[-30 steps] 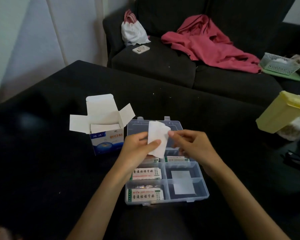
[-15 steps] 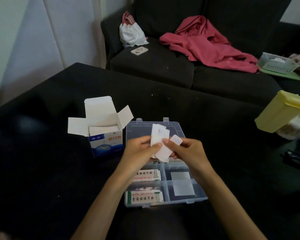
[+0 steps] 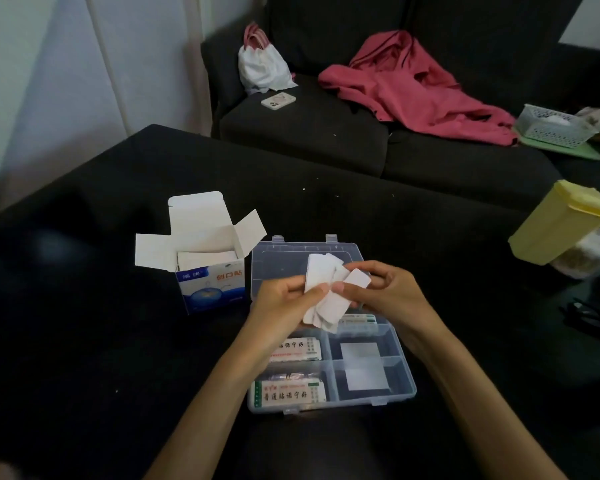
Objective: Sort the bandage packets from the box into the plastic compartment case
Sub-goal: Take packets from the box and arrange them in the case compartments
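A fanned bunch of white bandage packets (image 3: pixel 326 296) is held above the clear plastic compartment case (image 3: pixel 404 365). My left hand (image 3: pixel 284 306) grips the bunch from the left, thumb on top. From the right, my right hand (image 3: pixel 385 292) pinches packets in the same bunch. The blue and white box (image 3: pixel 210 282) stands open left of the case, with more white packets inside. The case's left compartments hold printed bandage packets (image 3: pixel 288 393); its right compartments hold white square packets (image 3: pixel 364 368).
All of this sits on a black table (image 3: pixel 84 341). A yellow lidded container (image 3: pixel 561 223) leans at the right edge, with black cables below it. Behind is a dark sofa (image 3: pixel 309 133) carrying a white bag, a phone, a pink garment and a basket.
The single flat stack between my hands has been spread into a fan of separate packets. My right hand has moved closer in and now pinches packets.
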The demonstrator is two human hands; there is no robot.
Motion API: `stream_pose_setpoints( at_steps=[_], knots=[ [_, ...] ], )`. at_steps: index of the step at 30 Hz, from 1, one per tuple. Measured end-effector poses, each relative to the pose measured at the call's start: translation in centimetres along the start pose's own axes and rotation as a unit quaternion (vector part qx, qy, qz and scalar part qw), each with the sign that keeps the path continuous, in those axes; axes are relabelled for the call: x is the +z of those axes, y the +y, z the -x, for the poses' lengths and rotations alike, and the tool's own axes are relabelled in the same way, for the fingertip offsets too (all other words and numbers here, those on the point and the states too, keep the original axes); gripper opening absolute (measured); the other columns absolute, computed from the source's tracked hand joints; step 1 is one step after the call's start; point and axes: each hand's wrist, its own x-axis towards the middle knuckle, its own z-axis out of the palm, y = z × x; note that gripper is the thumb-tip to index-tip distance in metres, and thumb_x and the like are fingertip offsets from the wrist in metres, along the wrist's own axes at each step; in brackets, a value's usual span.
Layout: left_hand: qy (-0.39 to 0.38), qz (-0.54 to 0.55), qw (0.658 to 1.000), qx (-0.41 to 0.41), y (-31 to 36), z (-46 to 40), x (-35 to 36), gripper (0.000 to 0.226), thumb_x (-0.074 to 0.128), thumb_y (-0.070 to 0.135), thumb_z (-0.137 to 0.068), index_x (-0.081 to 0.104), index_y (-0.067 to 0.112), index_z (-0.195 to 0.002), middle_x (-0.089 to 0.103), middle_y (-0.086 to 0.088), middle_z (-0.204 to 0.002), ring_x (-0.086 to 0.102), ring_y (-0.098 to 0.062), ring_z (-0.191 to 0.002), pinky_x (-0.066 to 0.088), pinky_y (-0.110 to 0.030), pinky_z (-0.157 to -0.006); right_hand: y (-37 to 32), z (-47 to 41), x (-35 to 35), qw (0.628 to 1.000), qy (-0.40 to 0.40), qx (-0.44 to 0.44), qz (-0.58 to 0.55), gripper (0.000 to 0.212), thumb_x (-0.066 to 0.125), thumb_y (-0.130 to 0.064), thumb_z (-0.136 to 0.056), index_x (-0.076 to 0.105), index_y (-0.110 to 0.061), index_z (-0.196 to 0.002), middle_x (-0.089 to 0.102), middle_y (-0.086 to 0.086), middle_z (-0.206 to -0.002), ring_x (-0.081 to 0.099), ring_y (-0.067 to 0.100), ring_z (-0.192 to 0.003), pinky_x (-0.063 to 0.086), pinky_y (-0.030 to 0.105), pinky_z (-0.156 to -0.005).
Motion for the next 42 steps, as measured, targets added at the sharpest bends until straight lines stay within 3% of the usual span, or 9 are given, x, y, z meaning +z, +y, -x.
stream_pose_setpoints(
  at_steps=[6,10,15,21,23,25,28,34,42],
  knots=[
    [-0.030,-0.030,0.998,-0.041,0.1,0.0,0.4,0.024,0.066,0.015,-0.085,0.062,0.032,-0.102,0.074,0.007,-0.091,0.070,-0.007,-0.085,0.057,-0.021,-0.070,0.3,0.0,0.8,0.995,0.065,-0.042,0.065,0.035,0.077,-0.024,-0.072,0.057,-0.028,-0.100,0.061,-0.009,-0.094,0.063,0.009,-0.080,0.050,0.012,-0.053],
    [-0.086,0.100,0.986,-0.101,0.7,0.1,-0.3,0.028,0.061,0.008,-0.086,0.063,0.015,-0.113,0.073,-0.003,-0.096,0.069,-0.016,-0.089,0.056,-0.030,-0.078,-0.5,0.1,-1.0,0.986,-0.129,0.061,-0.087,0.046,0.066,-0.044,-0.077,0.060,-0.021,-0.117,0.068,-0.003,-0.093,0.058,0.006,-0.069,0.047,0.016,-0.057],
    [-0.234,0.371,0.871,-0.223,1.2,0.6,-0.4,0.022,0.056,0.001,-0.081,0.069,-0.002,-0.099,0.061,-0.010,-0.084,0.058,-0.013,-0.066,0.048,-0.020,-0.053,-1.2,-0.9,-2.5,0.957,-0.274,0.060,-0.078,0.043,0.062,-0.022,-0.082,0.057,-0.023,-0.124,0.069,0.000,-0.107,0.063,0.018,-0.106,0.052,0.028,-0.087],
    [-0.270,0.491,0.774,-0.296,0.8,0.6,-0.3,0.027,0.062,-0.012,-0.072,0.064,-0.010,-0.099,0.056,-0.014,-0.083,0.055,-0.017,-0.059,0.037,-0.021,-0.048,-2.8,-1.9,-1.5,0.958,-0.284,0.043,0.004,0.022,0.062,-0.018,-0.078,0.067,-0.014,-0.099,0.072,0.000,-0.091,0.067,0.015,-0.092,0.056,0.025,-0.079],
    [-0.243,0.465,0.795,-0.304,0.9,0.7,-0.3,0.025,0.057,0.002,-0.078,0.064,-0.007,-0.100,0.057,-0.013,-0.082,0.054,-0.014,-0.056,0.035,-0.016,-0.042,-3.0,-2.1,-1.3,0.962,-0.265,0.038,0.046,0.019,0.067,-0.023,-0.074,0.070,-0.014,-0.091,0.072,0.003,-0.091,0.067,0.018,-0.091,0.054,0.027,-0.080],
    [-0.197,0.359,0.871,-0.273,1.4,0.8,-0.2,0.033,0.044,0.022,-0.090,0.061,0.002,-0.108,0.065,-0.013,-0.088,0.061,-0.015,-0.060,0.040,-0.014,-0.041,-3.1,-2.1,-1.3,0.970,-0.231,0.034,0.070,0.019,0.070,-0.026,-0.072,0.071,-0.015,-0.088,0.073,0.003,-0.088,0.067,0.015,-0.086,0.052,0.024,-0.075],
    [-0.100,0.101,0.973,-0.180,1.5,0.5,0.0,0.045,0.033,0.049,-0.095,0.061,0.018,-0.112,0.071,-0.011,-0.104,0.071,-0.023,-0.088,0.058,-0.029,-0.064,-3.2,-2.3,-1.9,0.985,-0.159,0.050,0.046,0.026,0.071,-0.025,-0.072,0.071,-0.012,-0.093,0.074,0.002,-0.086,0.068,0.011,-0.078,0.051,0.017,-0.063],
    [-0.037,-0.034,0.996,-0.072,1.6,0.7,-0.1,0.016,0.050,0.033,-0.093,0.060,0.029,-0.105,0.071,-0.003,-0.095,0.071,-0.013,-0.081,0.057,-0.023,-0.064,-2.5,-2.1,-0.9,0.990,-0.086,0.071,0.083,0.018,0.073,-0.022,-0.076,0.070,-0.012,-0.090,0.073,0.003,-0.083,0.065,0.006,-0.065,0.045,0.013,-0.052],
    [-0.035,-0.134,0.990,-0.005,0.6,0.5,0.0,0.020,0.048,0.025,-0.097,0.056,0.030,-0.114,0.068,0.004,-0.094,0.066,-0.007,-0.078,0.051,-0.017,-0.060,-2.5,-1.9,0.6,0.991,-0.065,0.086,0.074,0.026,0.074,-0.021,-0.076,0.063,-0.017,-0.098,0.070,0.002,-0.084,0.069,0.005,-0.064,0.049,0.012,-0.053]
  ],
)
